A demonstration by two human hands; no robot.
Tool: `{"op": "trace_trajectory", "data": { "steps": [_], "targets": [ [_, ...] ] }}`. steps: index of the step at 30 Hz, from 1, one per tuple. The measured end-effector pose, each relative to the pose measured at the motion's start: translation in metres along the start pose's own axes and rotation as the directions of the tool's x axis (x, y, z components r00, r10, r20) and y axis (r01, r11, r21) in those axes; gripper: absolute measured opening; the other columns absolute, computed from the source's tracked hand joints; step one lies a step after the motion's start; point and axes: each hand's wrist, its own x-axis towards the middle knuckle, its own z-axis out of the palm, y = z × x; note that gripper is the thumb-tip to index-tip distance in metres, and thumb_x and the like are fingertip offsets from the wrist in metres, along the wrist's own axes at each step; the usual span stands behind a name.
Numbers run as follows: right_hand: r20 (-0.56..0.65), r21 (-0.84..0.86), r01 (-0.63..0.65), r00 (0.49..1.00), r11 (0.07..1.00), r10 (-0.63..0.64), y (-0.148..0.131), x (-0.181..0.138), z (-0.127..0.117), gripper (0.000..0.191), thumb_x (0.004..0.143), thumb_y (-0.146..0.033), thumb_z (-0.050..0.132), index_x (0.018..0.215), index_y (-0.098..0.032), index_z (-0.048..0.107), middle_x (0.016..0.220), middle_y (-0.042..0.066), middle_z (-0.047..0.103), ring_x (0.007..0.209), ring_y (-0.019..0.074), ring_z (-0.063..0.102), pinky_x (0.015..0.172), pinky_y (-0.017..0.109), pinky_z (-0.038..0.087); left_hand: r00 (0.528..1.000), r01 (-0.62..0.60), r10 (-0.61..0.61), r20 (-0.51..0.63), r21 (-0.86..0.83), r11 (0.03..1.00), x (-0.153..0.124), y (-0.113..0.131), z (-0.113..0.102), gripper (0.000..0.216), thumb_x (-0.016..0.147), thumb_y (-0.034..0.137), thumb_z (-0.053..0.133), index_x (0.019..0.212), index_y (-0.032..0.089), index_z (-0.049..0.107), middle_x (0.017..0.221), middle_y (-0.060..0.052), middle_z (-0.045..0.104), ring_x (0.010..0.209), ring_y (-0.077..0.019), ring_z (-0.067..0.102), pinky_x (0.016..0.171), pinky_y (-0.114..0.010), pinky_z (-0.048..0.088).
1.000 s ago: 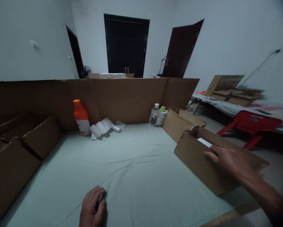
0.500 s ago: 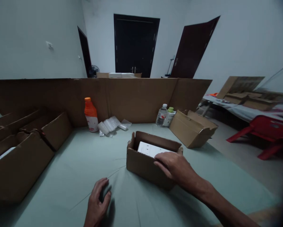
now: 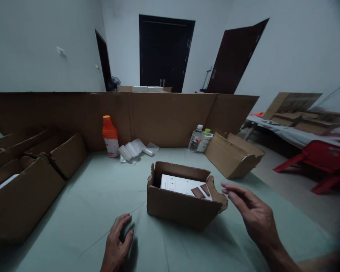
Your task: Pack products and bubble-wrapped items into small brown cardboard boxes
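Note:
A brown cardboard box (image 3: 183, 209) with an open top stands in the middle of the table. Inside it rests a white printed box (image 3: 181, 185) with brown rectangles on one end. My right hand (image 3: 256, 213) is just right of the cardboard box, apart from it, with fingers loosely extended and nothing in them. Left of the box, my left hand (image 3: 118, 238) lies on the green tabletop (image 3: 107, 196), thumb and fingers apart, holding nothing.
Larger cardboard boxes (image 3: 22, 204) stand at the left. Along the cardboard screen (image 3: 170, 121) are an orange bottle (image 3: 110, 136), plastic-wrapped packs (image 3: 132, 149), a clear bottle (image 3: 196, 139) and a green-capped bottle (image 3: 206, 141). Another cardboard box (image 3: 232, 156) sits at the right edge, with a red chair (image 3: 325, 162) beyond.
My right hand has left the white box and moved right, out of the cardboard box. The cardboard box has shifted slightly nearer. My left hand has stayed in place.

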Motion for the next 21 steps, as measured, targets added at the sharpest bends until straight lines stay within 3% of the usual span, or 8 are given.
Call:
{"op": "trace_trajectory", "data": {
  "steps": [4,8,12,17,21],
  "targets": [
    [0.241,0.113,-0.227,0.951,0.967,0.195,0.045,-0.034,0.009,0.051,0.077,-0.058,0.068,0.111,-0.021,0.071,0.110,0.011,0.075,0.100,0.0302,0.071,0.085,0.035,0.060,0.997,0.069,-0.068,0.037,-0.035,0.997,0.006,0.010,-0.002,0.036,0.080,0.043,0.062,0.105,0.019,0.074,0.117,-0.015,0.071,0.111,-0.0315,0.068,0.096,-0.047,0.056],
    [0.394,0.063,-0.354,0.868,0.933,0.303,0.063,-0.060,0.030,0.061,0.069,-0.062,0.069,0.112,-0.019,0.071,0.111,0.015,0.075,0.099,0.0338,0.071,0.084,0.038,0.059,0.988,0.135,-0.127,0.092,-0.084,0.987,0.017,0.026,0.001,0.037,0.078,0.040,0.062,0.105,0.019,0.073,0.116,-0.015,0.071,0.112,-0.0309,0.067,0.097,-0.046,0.055],
    [0.413,0.021,-0.423,0.829,0.906,0.377,0.063,-0.067,0.047,0.067,0.070,-0.059,0.068,0.122,-0.017,0.068,0.122,0.015,0.072,0.114,0.0367,0.066,0.098,0.044,0.053,0.985,0.139,-0.124,0.118,-0.127,0.982,0.027,0.036,0.018,0.038,0.075,0.035,0.061,0.108,0.017,0.071,0.114,-0.015,0.071,0.110,-0.0298,0.067,0.098,-0.046,0.053],
    [0.377,0.043,-0.451,0.834,0.891,0.403,0.067,-0.065,0.056,0.068,0.066,-0.057,0.070,0.120,-0.015,0.069,0.118,0.016,0.073,0.110,0.0380,0.067,0.097,0.048,0.053,0.984,0.083,-0.050,0.169,-0.197,0.977,0.026,0.043,0.039,0.034,0.079,0.032,0.059,0.109,0.018,0.070,0.115,-0.014,0.071,0.111,-0.0280,0.066,0.099,-0.045,0.053],
    [0.369,0.056,-0.443,0.842,0.895,0.394,0.067,-0.066,0.057,0.064,0.067,-0.054,0.069,0.119,-0.016,0.070,0.115,0.015,0.075,0.110,0.0371,0.068,0.097,0.049,0.053,0.988,0.078,-0.048,0.145,-0.213,0.974,0.022,0.040,0.041,0.035,0.079,0.033,0.061,0.109,0.019,0.070,0.115,-0.014,0.071,0.111,-0.0284,0.066,0.101,-0.046,0.052]
  ]
}}
